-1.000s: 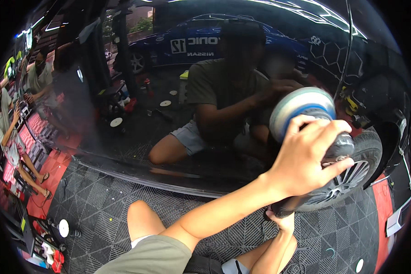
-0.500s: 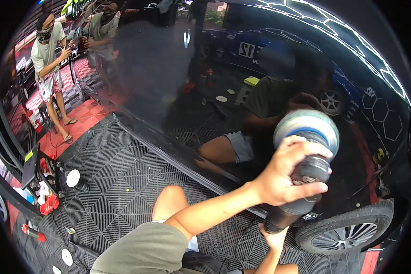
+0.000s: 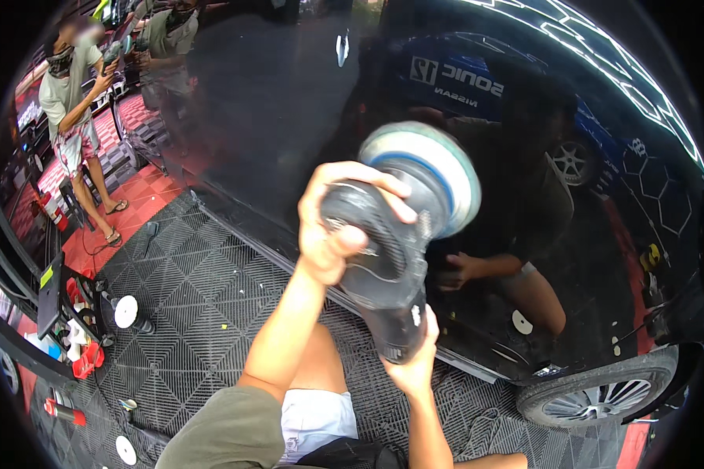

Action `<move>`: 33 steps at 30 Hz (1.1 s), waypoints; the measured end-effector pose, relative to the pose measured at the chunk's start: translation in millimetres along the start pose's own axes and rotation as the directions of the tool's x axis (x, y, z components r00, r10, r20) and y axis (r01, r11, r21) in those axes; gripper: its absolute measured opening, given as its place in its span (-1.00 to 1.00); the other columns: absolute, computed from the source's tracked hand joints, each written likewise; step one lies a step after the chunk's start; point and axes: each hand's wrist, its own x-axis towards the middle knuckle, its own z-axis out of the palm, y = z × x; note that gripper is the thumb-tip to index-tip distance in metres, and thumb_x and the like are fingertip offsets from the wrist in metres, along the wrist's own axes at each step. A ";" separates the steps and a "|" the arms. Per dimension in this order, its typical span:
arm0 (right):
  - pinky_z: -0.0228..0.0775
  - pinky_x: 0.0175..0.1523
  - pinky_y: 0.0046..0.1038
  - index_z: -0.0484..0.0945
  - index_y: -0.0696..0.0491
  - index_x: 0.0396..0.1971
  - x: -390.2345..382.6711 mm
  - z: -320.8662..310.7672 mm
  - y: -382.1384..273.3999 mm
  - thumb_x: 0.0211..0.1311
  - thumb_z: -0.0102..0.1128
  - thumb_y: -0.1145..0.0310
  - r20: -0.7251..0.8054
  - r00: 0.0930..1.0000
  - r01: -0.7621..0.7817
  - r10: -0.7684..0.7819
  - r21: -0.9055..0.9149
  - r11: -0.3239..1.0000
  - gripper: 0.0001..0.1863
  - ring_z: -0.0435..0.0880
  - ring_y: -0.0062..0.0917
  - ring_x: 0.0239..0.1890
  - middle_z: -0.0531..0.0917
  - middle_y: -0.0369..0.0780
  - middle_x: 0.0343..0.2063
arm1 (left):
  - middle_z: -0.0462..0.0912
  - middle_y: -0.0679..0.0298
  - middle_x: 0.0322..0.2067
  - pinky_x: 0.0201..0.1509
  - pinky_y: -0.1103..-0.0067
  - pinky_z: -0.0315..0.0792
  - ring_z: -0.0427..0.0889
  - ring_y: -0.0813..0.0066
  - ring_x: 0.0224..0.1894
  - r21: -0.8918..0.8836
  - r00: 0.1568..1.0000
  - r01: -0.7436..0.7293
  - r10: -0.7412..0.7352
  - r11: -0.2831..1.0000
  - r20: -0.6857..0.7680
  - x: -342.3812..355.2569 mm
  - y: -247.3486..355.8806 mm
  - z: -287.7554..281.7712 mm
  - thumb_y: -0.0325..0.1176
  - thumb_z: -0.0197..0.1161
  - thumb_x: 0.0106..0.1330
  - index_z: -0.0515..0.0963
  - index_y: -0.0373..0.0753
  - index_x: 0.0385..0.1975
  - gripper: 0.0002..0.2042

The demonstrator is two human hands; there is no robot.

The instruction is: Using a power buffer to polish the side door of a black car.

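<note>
Both hands hold a black hand-held polisher. My left hand is curled over the head of the machine, fingers wrapped round its top. My right hand grips the lower end of its long body. A round white pad with a blue ring sits at the machine's far end, against or very close to the glossy black car door; exact contact is hard to tell. The door mirrors my body, a blue car and strip lights.
Another person stands at the left holding a tool. A wheeled stool with red and white items, a spare white pad and a red bottle lie at left on grey floor tiles. The car's wheel is low right.
The polisher has moved left along the door, away from the wheel, and turned, with both hands still on it. My view has swung leftward since a second ago, bringing the other person further in.
</note>
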 end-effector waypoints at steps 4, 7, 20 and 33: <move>0.52 -0.05 -0.18 -0.02 -0.03 0.35 9.9 24.4 -3.4 -0.21 0.50 0.32 0.003 0.994 0.111 -0.113 -0.193 0.975 0.09 0.66 -0.04 -0.17 0.64 0.06 -0.17 | 0.60 0.13 -0.42 0.26 0.32 0.19 0.51 0.23 -0.10 0.252 0.998 -0.057 0.049 0.966 0.037 -0.7 5.9 -39.9 0.18 0.14 0.22 0.25 -0.27 0.04 -0.36; 0.51 -0.09 -0.13 -0.01 -0.09 0.36 10.6 24.2 0.2 -0.21 0.47 0.31 0.057 0.996 0.082 -0.072 -0.189 0.979 0.08 0.65 -0.01 -0.19 0.65 0.05 -0.22 | 0.64 0.07 -0.41 0.35 0.33 0.06 0.57 0.21 -0.11 0.265 0.992 -0.090 0.111 0.960 -0.066 -9.9 5.1 -58.5 0.18 0.18 0.19 0.27 -0.33 0.02 -0.33; 0.46 0.08 -0.33 0.04 0.02 0.31 -44.2 -90.4 34.2 -0.35 0.47 0.52 -0.119 0.990 0.053 -0.069 -0.134 0.990 0.09 0.64 -0.20 -0.02 0.60 -0.03 -0.06 | 0.70 0.07 -0.43 0.32 0.35 0.03 0.64 0.20 -0.14 0.229 0.959 -0.081 0.013 0.970 0.283 -24.5 -39.6 99.3 0.09 0.42 0.02 0.31 -0.18 -0.10 -0.38; 0.50 -0.16 -0.45 0.53 0.13 -0.17 -111.6 -205.7 74.8 -0.20 0.46 0.55 -0.240 0.949 -0.166 0.207 0.178 0.970 -0.53 0.60 -0.52 -0.25 0.62 -0.24 -0.26 | 0.68 0.31 -0.25 0.19 0.41 0.20 0.65 0.41 -0.16 0.293 0.873 -0.126 -0.034 0.948 0.487 -42.2 -82.2 282.6 -0.16 0.48 -0.04 0.53 -0.20 -0.08 -0.49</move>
